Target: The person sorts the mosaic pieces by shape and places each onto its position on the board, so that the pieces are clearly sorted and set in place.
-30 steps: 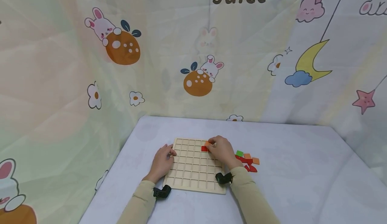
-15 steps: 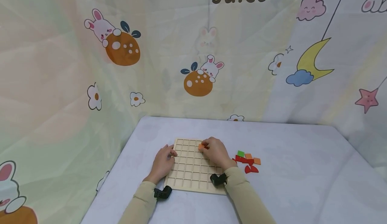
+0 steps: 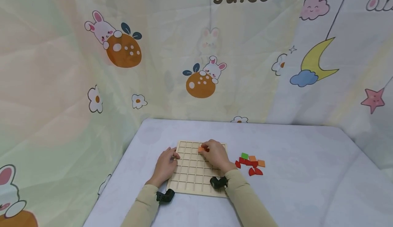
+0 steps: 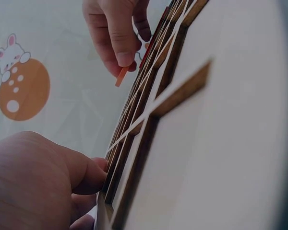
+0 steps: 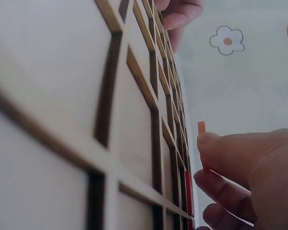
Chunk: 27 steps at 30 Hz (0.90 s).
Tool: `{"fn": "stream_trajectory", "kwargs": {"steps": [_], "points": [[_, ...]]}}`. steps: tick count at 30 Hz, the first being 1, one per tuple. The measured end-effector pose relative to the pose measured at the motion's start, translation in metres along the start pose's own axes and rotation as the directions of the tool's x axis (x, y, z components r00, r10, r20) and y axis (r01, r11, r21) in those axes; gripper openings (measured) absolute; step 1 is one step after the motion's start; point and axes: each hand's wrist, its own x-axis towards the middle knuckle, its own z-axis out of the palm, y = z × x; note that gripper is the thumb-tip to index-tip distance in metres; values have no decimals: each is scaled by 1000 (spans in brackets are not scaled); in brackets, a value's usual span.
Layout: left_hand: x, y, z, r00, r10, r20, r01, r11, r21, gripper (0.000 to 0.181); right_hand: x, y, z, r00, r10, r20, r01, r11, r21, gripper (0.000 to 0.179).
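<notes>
A pale wooden grid board (image 3: 190,178) lies flat on the table. At its left edge, my left hand (image 3: 165,165) grips the rim, as the left wrist view shows with the fingers (image 4: 89,175) against the border. Over the far part of the board, my right hand (image 3: 217,156) pinches a thin orange square tile (image 3: 201,149) between thumb and fingers. In the right wrist view this orange tile (image 5: 201,128) stands clear of the grid surface. A red piece (image 5: 188,191) sits in the grid below the right hand, mostly hidden from the head view.
Right of the board lie loose pieces: a green square (image 3: 244,155), orange squares (image 3: 261,163) and several red pieces (image 3: 258,171). White cloth covers the table (image 3: 294,172). A printed curtain (image 3: 165,84) hangs behind it.
My right hand has moved left across the far rows with the orange tile, away from the loose pieces. My left hand stays at the board's left edge.
</notes>
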Motion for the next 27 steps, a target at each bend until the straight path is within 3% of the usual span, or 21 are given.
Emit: {"fn": "stream_trajectory", "kwargs": {"steps": [16, 27], "points": [[-1, 0, 2, 1000, 2, -1, -2, 1000, -2, 17, -1, 7, 5, 1000, 0, 0, 0, 997, -83, 25], [0, 0, -1, 1000, 6, -6, -6, 1000, 15, 17, -3, 5, 4, 1000, -26, -18, 25, 996, -82, 24]]}}
